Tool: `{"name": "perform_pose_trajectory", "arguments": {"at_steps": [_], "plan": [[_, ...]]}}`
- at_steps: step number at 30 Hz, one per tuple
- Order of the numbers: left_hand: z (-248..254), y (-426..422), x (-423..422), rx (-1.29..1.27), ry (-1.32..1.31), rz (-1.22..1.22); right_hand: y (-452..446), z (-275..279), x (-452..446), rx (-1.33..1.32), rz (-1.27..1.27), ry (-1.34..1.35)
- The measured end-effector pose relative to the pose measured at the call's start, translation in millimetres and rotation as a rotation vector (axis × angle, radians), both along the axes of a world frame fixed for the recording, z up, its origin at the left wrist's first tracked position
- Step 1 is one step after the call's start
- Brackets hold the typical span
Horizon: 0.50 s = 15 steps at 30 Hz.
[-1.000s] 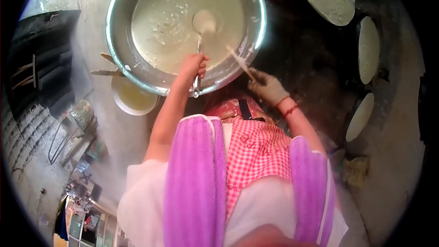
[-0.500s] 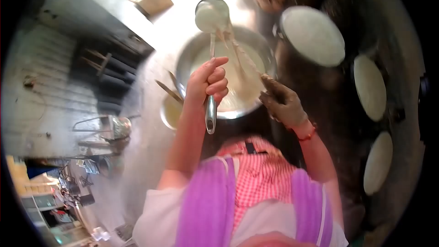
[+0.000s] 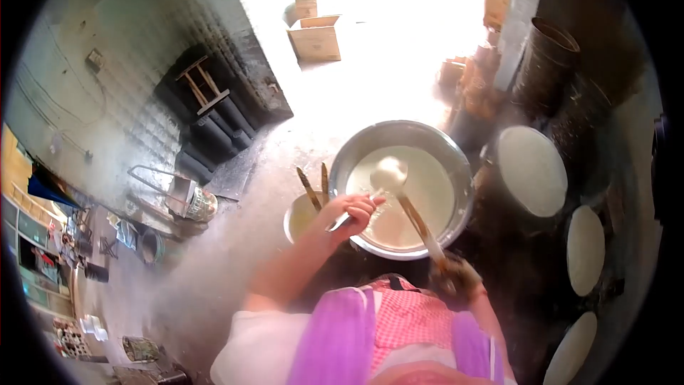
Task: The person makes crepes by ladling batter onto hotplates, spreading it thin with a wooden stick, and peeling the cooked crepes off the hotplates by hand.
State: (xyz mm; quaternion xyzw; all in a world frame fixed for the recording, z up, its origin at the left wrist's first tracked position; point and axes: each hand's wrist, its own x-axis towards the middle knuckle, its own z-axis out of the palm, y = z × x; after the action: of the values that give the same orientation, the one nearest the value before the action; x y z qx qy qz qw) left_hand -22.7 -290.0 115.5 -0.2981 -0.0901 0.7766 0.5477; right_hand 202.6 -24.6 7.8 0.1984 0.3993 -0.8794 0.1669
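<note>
In the head view, we see the left hand (image 3: 354, 215) over the near left edge of the basin (image 3: 464, 189). Its fingers are closed around the handle of the ladle (image 3: 390, 172), whose metal end sticks out beyond the palm. The ladle's head sits within the basin's rim, over or in the pale liquid (image 3: 399, 229); we cannot tell how deep.

We find the right hand (image 3: 456, 275) just outside the near right edge, blurred, its fingers wrapped round the stick (image 3: 422, 228). The stick slants across the rim, its far end close to the ladle's head; we cannot tell if the 2 touch.

Inside the rim, we see open liquid on the right of the stick and around the ladle. To the left, a small bowl (image 3: 288, 225) stands just beside the basin, with 2 thin sticks (image 3: 309, 189) rising at its far edge, so room is narrow there. To the right we count 3 white rounds (image 3: 532, 171); the nearest to the basin leaves a slim dark gap. Farther left, hazy floor (image 3: 235, 242) spreads between the bowl and a bucket (image 3: 202, 205). Beyond the far rim, bright floor runs toward a box (image 3: 316, 40), well apart.
</note>
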Motion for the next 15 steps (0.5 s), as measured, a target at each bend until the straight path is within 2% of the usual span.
{"name": "perform_pose_trajectory", "arguments": {"at_steps": [1, 4, 6, 7, 8, 9, 10, 12, 14, 15], "plan": [[-18, -8, -5, 0.040, -0.037, 0.008, 9, -26, 20, 0.062, -0.041, -0.107], [-32, -16, -13, 0.082, -0.063, 0.061, 13, 31, 33, 0.092, -0.102, -0.279], [-36, -20, -11, 0.002, 0.489, -0.036, 15, 62, 31, 0.235, -0.218, -0.187], [-32, -15, -5, -0.273, 0.813, -0.107, 20, 66, 25, 0.306, -0.233, -0.105], [-35, -11, -3, -0.273, 0.791, -0.099, 25, 72, 16, 0.371, -0.252, -0.024], [-37, -6, -2, -0.412, 0.940, -0.153, 18, 92, -4, 0.451, -0.312, -0.010], [-39, -4, -4, -0.553, 1.092, -0.213, 15, 81, -24, 0.657, -0.412, 0.068], [-63, -6, -26, -0.492, 0.988, -0.240, 6, 81, -54, 0.685, -0.588, 0.206], [-92, -7, -48, -0.257, 0.439, -0.211, -14, 97, -72, 0.717, -0.594, 0.152], [-107, -7, -53, -0.290, 0.366, -0.230, -18, 100, -75, 0.750, -0.595, 0.101]]}}
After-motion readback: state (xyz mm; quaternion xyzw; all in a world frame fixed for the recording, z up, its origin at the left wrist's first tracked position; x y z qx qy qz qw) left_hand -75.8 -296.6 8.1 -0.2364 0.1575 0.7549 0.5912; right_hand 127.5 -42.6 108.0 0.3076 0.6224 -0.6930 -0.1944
